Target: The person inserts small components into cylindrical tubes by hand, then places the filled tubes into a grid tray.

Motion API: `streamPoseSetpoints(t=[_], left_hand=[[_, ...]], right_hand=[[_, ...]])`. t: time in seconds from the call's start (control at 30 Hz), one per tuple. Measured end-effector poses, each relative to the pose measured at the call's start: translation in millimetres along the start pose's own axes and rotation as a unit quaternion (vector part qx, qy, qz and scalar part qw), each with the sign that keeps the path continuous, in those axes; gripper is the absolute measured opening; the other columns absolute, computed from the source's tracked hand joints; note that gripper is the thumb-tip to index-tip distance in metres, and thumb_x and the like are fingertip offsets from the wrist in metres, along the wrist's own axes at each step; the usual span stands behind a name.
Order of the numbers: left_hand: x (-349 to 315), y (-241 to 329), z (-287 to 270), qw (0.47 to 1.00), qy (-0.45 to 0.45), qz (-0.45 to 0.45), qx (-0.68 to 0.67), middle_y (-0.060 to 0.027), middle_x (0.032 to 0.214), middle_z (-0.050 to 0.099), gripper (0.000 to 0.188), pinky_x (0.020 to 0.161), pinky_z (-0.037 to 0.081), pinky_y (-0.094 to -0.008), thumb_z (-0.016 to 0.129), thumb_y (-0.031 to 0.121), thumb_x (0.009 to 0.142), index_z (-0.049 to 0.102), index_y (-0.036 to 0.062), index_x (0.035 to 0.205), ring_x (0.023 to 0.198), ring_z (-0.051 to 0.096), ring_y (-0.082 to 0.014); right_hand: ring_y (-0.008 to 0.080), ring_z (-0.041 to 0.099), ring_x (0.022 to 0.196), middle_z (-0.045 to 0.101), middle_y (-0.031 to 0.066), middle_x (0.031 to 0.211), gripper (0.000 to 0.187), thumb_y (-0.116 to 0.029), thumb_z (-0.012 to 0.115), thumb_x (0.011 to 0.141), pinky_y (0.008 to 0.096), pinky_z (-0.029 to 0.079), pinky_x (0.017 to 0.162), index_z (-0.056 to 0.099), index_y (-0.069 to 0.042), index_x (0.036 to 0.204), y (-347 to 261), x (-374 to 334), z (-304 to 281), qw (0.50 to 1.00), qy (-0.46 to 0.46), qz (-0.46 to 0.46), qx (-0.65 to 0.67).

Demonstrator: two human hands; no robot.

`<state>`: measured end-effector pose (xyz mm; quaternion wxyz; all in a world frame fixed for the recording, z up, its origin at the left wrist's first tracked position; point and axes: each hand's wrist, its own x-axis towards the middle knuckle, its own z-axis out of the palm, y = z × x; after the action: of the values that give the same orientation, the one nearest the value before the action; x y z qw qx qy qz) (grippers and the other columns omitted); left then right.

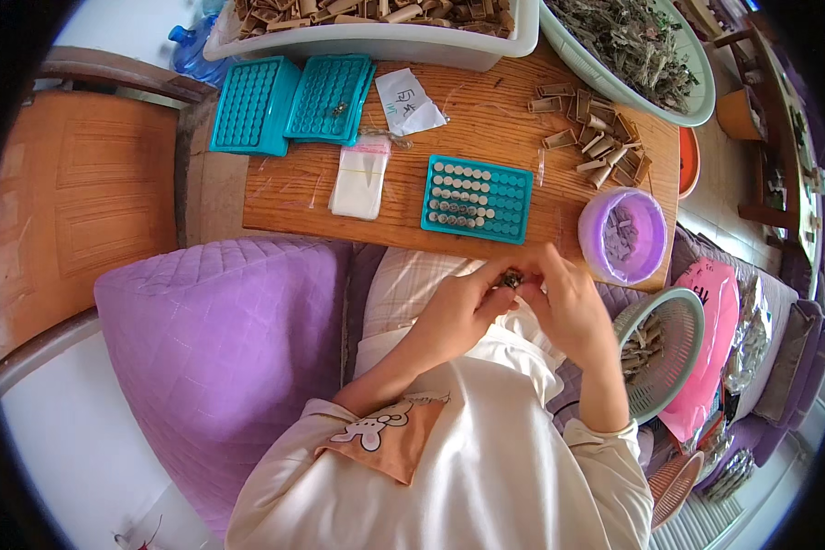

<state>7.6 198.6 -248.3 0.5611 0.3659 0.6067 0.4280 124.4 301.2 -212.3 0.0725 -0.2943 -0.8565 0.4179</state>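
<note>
Small dark piece (511, 279) is pinched between left hand (467, 301) and right hand (566, 295), just short of wooden table's (280, 197) near edge; long axis indeterminate. Teal tray (511, 191) lies directly beyond, right hand nearer.

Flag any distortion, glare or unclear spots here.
Head view, left: fisheye bends the wooden door; head view, right: highlights glint on clear plastic; head view, middle: the dark piece in the left hand is too small to identify.

writing (405, 93) on paper (420, 118), pink bag (713, 335), shirt (504, 440)
</note>
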Motion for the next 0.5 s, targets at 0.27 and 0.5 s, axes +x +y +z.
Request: streamPoseSetpoints(t=[0.27, 0.5], left_hand=[[-5, -3, 9, 0.969, -0.19, -0.04, -0.154, -0.007, 0.089, 0.054, 0.027, 0.066, 0.046, -0.0239, 0.044, 0.006, 0.082, 0.044, -0.0006, 0.108, 0.075, 0.057, -0.0123], [9, -4, -14, 0.907, -0.051, -0.049, -0.415, -0.0102, 0.085, 0.055, 0.026, 0.064, 0.05, -0.0275, 0.041, 0.011, 0.082, 0.044, 0.0009, 0.106, 0.071, 0.059, -0.0165]], right_hand=[[0.0273, 0.056, 0.074, 0.055, 0.0117, 0.088, 0.066, -0.013, 0.071, 0.055, 0.0342, 0.045, 0.064, 0.036, -0.006, 0.111, 10, 52, -45, 0.936, -0.339, 0.003, -0.095], [0.0308, 0.057, 0.079, 0.06, 0.0153, 0.085, 0.033, -0.027, 0.056, 0.073, 0.038, 0.045, 0.07, 0.052, -0.007, 0.099, 92, 142, -44, 0.978, -0.067, 0.032, -0.194]])
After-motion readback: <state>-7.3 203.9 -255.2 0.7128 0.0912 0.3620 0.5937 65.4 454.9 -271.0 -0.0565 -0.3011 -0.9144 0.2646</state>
